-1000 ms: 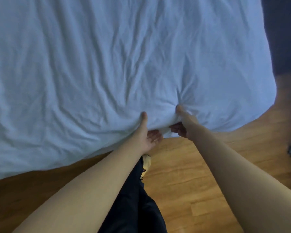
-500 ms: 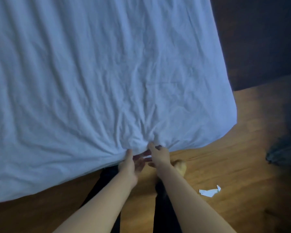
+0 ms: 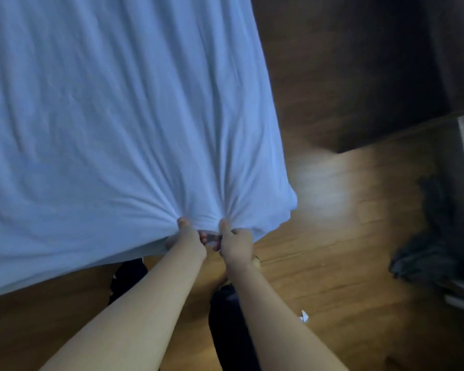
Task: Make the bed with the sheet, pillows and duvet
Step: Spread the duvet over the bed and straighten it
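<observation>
Both hands grip the near edge of the sheet (image 3: 118, 116). The left hand (image 3: 188, 239) is closed on a gathered bunch of fabric, thumb on top and fingers curled underneath. The right hand (image 3: 235, 243) holds a second bunch just beside it in the same manner. The hands are nearly touching. Creases fan outward and away from each grip point, indicating tension in the fabric.

The sheet covers the bed (image 3: 276, 199) and extends from the hands toward the far side; its long axis runs near to far. The near right corner of the bed lies just right of the right hand, so the right hand is the nearer one for any corner work. Judged from this position, the next move is a pull toward the near side or a tuck under the near edge.

The wooden floor (image 3: 332, 263) surrounds the bed. A small white scrap (image 3: 304, 316) lies on it near the right forearm. No pillows or duvet are in view. No brand, label or writing is legible.
</observation>
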A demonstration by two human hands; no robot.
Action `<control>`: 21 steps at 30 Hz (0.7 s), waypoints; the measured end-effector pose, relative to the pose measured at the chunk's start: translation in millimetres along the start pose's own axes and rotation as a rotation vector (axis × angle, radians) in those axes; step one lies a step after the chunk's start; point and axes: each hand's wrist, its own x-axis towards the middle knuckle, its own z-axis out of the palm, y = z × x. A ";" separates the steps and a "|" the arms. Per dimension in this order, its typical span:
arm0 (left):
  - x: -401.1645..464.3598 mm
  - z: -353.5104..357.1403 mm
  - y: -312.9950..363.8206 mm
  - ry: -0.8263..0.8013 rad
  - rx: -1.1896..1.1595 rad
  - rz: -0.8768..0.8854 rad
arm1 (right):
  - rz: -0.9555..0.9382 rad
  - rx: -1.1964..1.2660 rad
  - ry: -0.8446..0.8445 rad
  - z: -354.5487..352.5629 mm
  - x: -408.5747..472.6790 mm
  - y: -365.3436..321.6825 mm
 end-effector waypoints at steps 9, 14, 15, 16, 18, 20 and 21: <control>-77.8 52.7 -60.1 -0.434 0.091 -0.087 | -0.118 -0.097 0.201 -124.9 32.6 -26.7; -107.0 120.4 -52.2 -0.400 -0.255 -0.218 | -0.311 -0.485 -0.211 -135.7 82.8 -125.6; -105.9 130.6 -54.7 -0.296 -0.311 -0.222 | -0.315 -0.640 -0.268 -128.5 92.1 -140.7; -104.8 137.3 -59.5 -0.186 -0.305 -0.198 | -0.349 -0.790 -0.282 -122.8 100.4 -152.1; -106.9 142.6 -69.0 -0.036 -0.245 -0.115 | -0.450 -0.970 -0.323 -117.7 116.7 -160.2; -106.8 150.7 -86.0 0.042 -0.201 -0.018 | -0.499 -0.986 -0.377 -127.8 123.6 -158.6; -107.5 155.9 -96.0 0.080 -0.195 0.002 | -0.510 -0.974 -0.398 -139.0 123.5 -156.5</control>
